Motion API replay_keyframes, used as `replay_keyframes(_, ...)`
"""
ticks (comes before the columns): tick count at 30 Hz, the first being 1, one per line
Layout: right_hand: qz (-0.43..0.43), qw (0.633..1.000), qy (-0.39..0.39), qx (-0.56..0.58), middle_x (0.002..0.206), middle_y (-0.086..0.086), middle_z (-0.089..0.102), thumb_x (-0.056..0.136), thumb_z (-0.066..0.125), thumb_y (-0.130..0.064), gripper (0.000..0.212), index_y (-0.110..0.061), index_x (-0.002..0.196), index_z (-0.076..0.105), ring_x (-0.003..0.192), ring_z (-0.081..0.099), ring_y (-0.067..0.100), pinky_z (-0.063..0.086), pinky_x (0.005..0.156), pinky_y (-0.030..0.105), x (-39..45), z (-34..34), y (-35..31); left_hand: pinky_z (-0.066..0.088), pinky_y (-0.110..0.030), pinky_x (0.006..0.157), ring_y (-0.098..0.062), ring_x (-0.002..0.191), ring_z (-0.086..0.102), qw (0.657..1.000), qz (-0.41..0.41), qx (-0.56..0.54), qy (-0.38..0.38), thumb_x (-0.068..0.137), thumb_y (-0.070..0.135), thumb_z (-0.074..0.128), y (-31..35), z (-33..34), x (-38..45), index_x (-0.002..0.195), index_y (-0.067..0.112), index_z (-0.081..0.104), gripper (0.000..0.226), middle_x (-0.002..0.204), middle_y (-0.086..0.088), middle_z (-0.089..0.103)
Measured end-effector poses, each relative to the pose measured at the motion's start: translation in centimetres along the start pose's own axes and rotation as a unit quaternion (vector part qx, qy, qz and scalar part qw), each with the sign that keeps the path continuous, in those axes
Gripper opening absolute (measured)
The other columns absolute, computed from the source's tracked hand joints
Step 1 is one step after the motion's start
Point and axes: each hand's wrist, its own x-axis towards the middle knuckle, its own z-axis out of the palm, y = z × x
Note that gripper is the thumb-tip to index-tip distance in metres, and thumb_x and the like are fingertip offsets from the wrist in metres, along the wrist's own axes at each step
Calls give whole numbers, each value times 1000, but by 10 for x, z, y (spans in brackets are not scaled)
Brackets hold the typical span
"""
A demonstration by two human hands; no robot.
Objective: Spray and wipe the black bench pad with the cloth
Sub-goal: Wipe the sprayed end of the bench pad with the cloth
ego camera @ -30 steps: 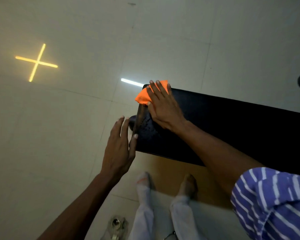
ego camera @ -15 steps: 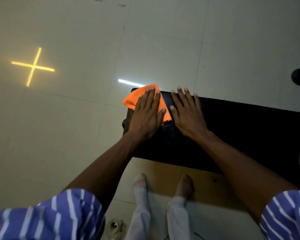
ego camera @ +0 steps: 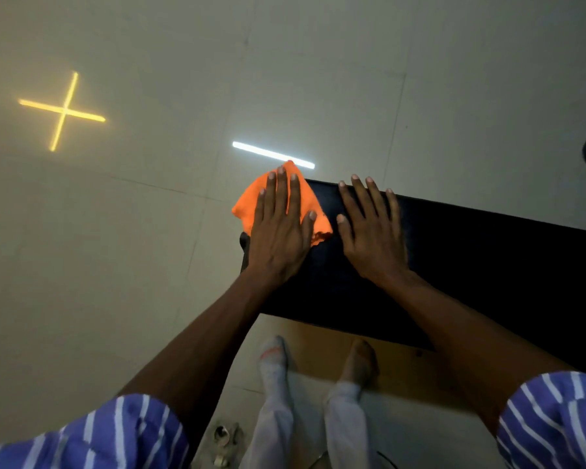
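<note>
**A:** Bench pad (ego camera: 471,265) first: how much of it do you reckon you have covered?

**B:** Start near yourself. Your feet stand on the floor just under the pad's near edge, and both your forearms reach up over that edge. Your left hand (ego camera: 279,231) lies flat on the orange cloth (ego camera: 251,204), fingers straight and close together, palm pressing it down at the pad's left end. The cloth's corners stick out beyond your fingertips and to the left of your little finger, over the end of the pad.

**A:** And my right hand (ego camera: 374,238)?

**B:** It rests flat on the bare black surface just to the right of your left thumb, fingers slightly spread, holding nothing. I judge it is only bracing you.

**A:** So wiping is under way?

**B:** By my reading, yes, but only at that left end. Everything to the right of your right hand's little finger runs off toward the frame edge, and I cannot tell whether it is wet or wiped; the surface is too dark. No spray bottle shows clearly, so I cannot say the spraying is done.

**A:** Beyond my fingertips?

**B:** Only pale floor tiles, with a white light streak (ego camera: 273,155) just past the cloth and a yellow cross (ego camera: 62,111) well off to the left.
</note>
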Motion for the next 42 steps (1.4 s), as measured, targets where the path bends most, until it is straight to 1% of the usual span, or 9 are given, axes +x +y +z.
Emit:
replay_keyframes(5,6,1000,-2,-2,174,3,24,109,28,-41,58,-24,165,25,162,19,25,15,131,53,-1,-3,-3,14,-52,131,-35,163,2,1000,8,-6,-17,110,42,30,-12,7,-72,165,3,11,70,174,-21,4)
replay_keyframes(13,6,1000,7,-4,174,3,24,108,25,-43,59,-25,165,24,162,20,24,15,131,53,1,1,-2,8,-48,132,-35,163,-4,997,-58,-49,9,111,45,31,-8,3,6,165,3,3,74,174,-20,-4)
replay_keyframes(17,7,1000,-5,3,175,3,19,108,24,-44,60,-25,165,22,163,13,24,11,132,53,0,-1,-3,14,-44,132,-29,164,3,987,-84,-128,40,112,33,36,-12,12,-54,166,7,9,65,175,-16,3)
replay_keyframes(21,4,999,-12,37,176,5,16,109,25,-42,59,-24,165,23,164,9,26,6,132,56,-10,-9,-11,22,-49,130,-29,163,7,996,-42,-73,29,111,32,35,-11,22,-130,165,5,16,63,174,-16,9)
replay_keyframes(24,-14,999,3,35,176,5,14,109,29,-41,60,-22,166,22,164,8,26,5,133,56,-22,-6,-8,16,-45,132,-32,163,8,993,-56,-94,31,111,38,39,-15,18,-96,165,4,13,69,174,-19,8)
replay_keyframes(28,-32,999,16,15,176,6,12,108,29,-40,62,-21,166,20,164,8,26,8,133,54,-23,0,-4,16,-41,131,-30,163,12,974,-159,-157,45,111,40,37,-13,13,-46,165,3,8,72,174,-19,6)
replay_keyframes(32,-28,999,11,12,176,6,12,109,29,-40,61,-21,166,19,164,8,25,9,133,53,-26,2,-8,18,-42,132,-30,163,12,981,-135,-113,84,111,38,35,-7,32,-104,165,5,14,67,174,-18,10)
replay_keyframes(36,-29,1000,-3,8,177,5,11,109,26,-41,61,-21,166,18,164,7,25,7,133,52,-27,-2,-6,19,-49,130,-32,163,5,990,-118,-38,64,112,36,33,2,44,-153,165,4,12,66,174,-20,5)
replay_keyframes(42,-37,999,14,2,177,5,12,110,24,-43,60,-24,166,15,164,8,24,9,133,53,-26,3,-4,18,-47,131,-33,163,10,975,-167,-125,82,111,41,37,-10,25,-75,165,3,12,71,174,-19,10)
